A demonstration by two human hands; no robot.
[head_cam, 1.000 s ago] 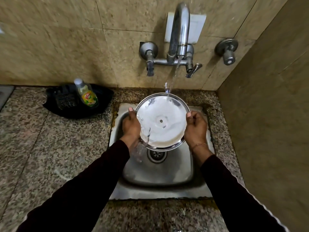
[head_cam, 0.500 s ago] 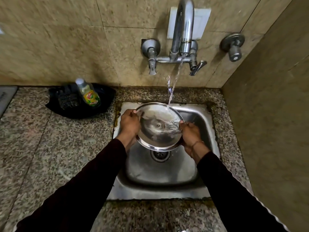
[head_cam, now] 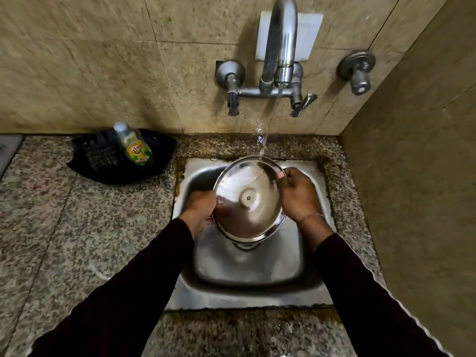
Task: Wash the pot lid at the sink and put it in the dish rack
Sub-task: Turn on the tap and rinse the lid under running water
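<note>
A round steel pot lid (head_cam: 248,199) with a small centre rivet is held tilted over the steel sink (head_cam: 247,269). My left hand (head_cam: 199,204) grips its lower left rim and my right hand (head_cam: 297,193) grips its upper right rim. Water runs from the wall tap (head_cam: 280,47) in a thin stream that meets the lid's far edge. The lid hides most of the drain below it. No dish rack is in view.
A dish soap bottle (head_cam: 135,145) and a dark scrubber (head_cam: 101,157) rest in a black tray (head_cam: 159,161) on the granite counter (head_cam: 64,228) left of the sink. A second valve (head_cam: 358,70) sticks out of the tiled wall; a side wall closes in on the right.
The lid has come down from near the tap into the basin and tilted, the stream now striking its far edge. My left hand slid lower on the rim.
</note>
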